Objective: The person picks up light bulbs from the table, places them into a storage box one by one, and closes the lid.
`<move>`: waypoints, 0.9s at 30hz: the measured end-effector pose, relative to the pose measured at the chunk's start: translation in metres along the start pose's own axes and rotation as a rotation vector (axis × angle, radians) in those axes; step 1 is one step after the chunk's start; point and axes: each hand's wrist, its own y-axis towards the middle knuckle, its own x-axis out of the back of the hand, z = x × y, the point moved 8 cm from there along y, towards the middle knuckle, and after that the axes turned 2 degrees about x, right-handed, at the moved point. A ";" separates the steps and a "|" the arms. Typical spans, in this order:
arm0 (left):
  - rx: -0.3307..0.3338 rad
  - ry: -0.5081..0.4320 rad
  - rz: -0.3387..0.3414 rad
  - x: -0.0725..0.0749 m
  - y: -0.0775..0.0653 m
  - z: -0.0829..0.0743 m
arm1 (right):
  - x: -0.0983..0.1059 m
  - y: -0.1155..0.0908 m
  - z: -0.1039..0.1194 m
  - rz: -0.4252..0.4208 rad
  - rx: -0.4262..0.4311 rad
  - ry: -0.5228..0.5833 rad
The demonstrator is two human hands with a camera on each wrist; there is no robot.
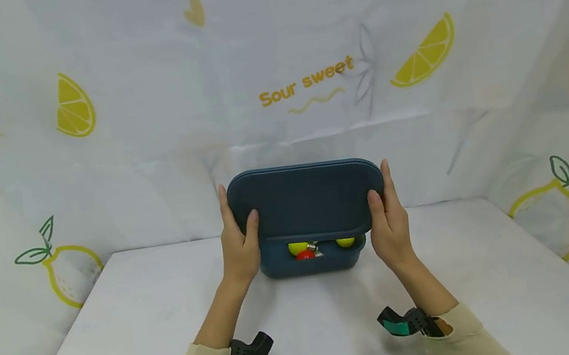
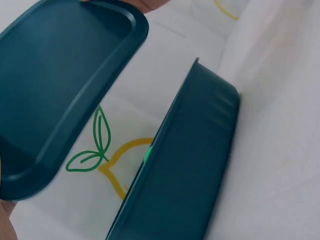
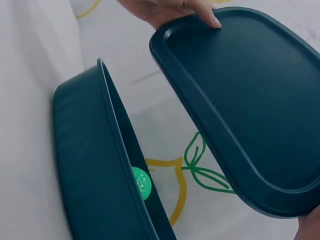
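Both hands hold a dark teal lid [image 1: 307, 201] by its two short ends. It is tilted up above a matching box [image 1: 310, 266] and apart from it. My left hand [image 1: 240, 247] grips the left end, thumb on the near face and fingers behind the edge. The right hand [image 1: 391, 228] holds the other end the same way. Under the lid's lower edge, parts of yellow-green round pieces [image 1: 346, 242], a red piece [image 1: 304, 255] and silvery bits show in the box. A bright green round piece [image 3: 142, 183] shows over the rim in the right wrist view. The lid hides the rest.
The box stands on a white table [image 1: 173, 314]. Behind and at both sides hangs a white cloth [image 1: 147, 130] printed with lemons and lettering. Black devices are strapped to the left wrist [image 1: 252, 348] and the right wrist [image 1: 414, 322].
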 end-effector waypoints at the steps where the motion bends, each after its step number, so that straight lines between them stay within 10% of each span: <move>1: -0.016 0.014 -0.011 0.000 -0.001 -0.001 | 0.001 0.002 0.000 -0.003 0.010 -0.013; 10: -0.229 0.038 -0.036 -0.004 -0.005 -0.014 | 0.011 0.004 0.009 -0.040 0.145 0.009; 20: -0.096 -0.050 -0.062 -0.001 0.001 -0.012 | 0.003 0.002 0.007 0.080 0.133 -0.121; 27: -0.178 0.073 0.040 -0.005 -0.001 -0.016 | 0.007 0.006 0.003 0.071 0.063 -0.096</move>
